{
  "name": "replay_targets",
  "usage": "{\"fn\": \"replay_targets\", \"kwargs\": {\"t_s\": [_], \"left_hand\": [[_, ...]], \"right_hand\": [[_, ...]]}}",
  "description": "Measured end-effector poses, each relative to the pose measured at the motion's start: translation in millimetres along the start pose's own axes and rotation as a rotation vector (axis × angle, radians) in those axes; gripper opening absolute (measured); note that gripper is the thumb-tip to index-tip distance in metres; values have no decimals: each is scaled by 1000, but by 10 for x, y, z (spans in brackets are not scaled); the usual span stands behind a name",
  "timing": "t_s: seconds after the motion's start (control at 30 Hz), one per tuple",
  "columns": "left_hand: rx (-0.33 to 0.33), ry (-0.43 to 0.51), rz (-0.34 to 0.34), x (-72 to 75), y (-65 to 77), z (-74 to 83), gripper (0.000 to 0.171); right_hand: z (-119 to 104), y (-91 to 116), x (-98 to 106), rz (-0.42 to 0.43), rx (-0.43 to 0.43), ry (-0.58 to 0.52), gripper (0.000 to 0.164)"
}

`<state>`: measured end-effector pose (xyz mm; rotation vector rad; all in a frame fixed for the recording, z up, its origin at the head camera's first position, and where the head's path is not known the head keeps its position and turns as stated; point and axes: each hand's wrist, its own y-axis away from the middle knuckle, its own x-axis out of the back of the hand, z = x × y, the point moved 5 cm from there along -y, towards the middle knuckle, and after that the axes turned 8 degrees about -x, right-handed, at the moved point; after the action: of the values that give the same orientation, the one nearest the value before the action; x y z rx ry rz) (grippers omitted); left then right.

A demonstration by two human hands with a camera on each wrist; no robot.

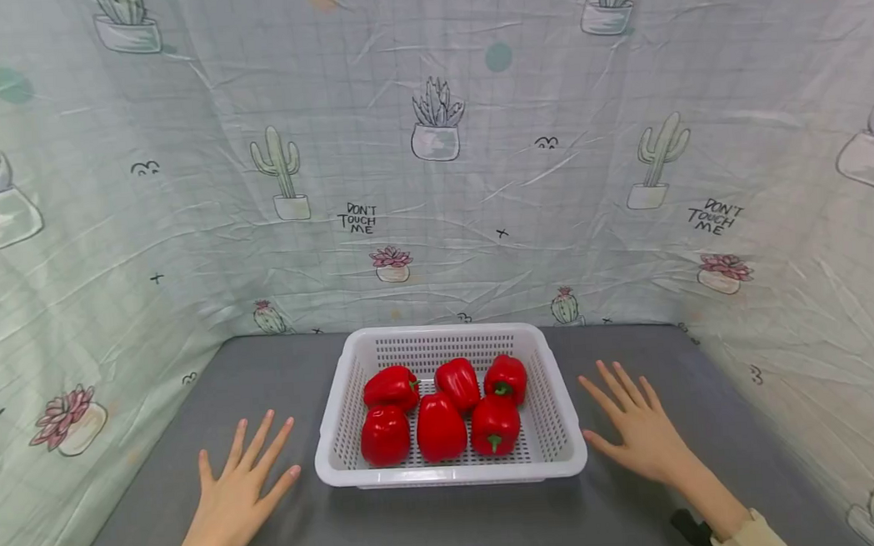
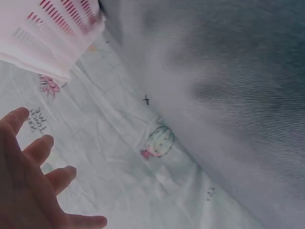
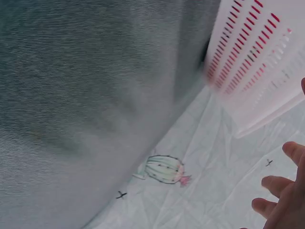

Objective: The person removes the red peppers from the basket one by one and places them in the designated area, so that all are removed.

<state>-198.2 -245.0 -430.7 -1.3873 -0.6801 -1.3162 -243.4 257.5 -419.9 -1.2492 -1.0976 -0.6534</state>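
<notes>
A white slotted plastic basket (image 1: 449,473) stands on the grey table, with several red bell peppers (image 1: 441,427) lying in it in two rough rows. To its left, my left hand (image 1: 235,498) is spread with straight fingers, apart from the basket and holding nothing. My right hand (image 1: 642,436) is likewise spread on the other side, its thumb close to the basket's right rim; whether they touch I cannot tell. In the left wrist view the fingers (image 2: 35,148) are splayed, with the basket (image 2: 47,38) beyond. The right wrist view shows part of the hand (image 3: 288,200) below the basket (image 3: 257,62).
Grey cloth (image 1: 453,531) covers the table in front of the basket and at both sides. A pale curtain (image 1: 431,181) printed with potted cacti closes off the back and both sides. A dark object (image 1: 691,531) sits at the right wrist beside a light sleeve (image 1: 749,538).
</notes>
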Motion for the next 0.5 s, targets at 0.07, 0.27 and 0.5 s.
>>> {"fn": "replay_targets", "kwargs": {"t_s": [0.07, 0.27, 0.5], "left_hand": [[-10, 1, 9, 27, -12, 34, 63], [-41, 26, 24, 93, -70, 168, 62], [-60, 46, 21, 101, -155, 318, 62]], "right_hand": [[-38, -16, 32, 12, 18, -11, 71], [-143, -73, 99, 76, 83, -38, 63], [-252, -123, 172, 101, 112, -56, 63]]}}
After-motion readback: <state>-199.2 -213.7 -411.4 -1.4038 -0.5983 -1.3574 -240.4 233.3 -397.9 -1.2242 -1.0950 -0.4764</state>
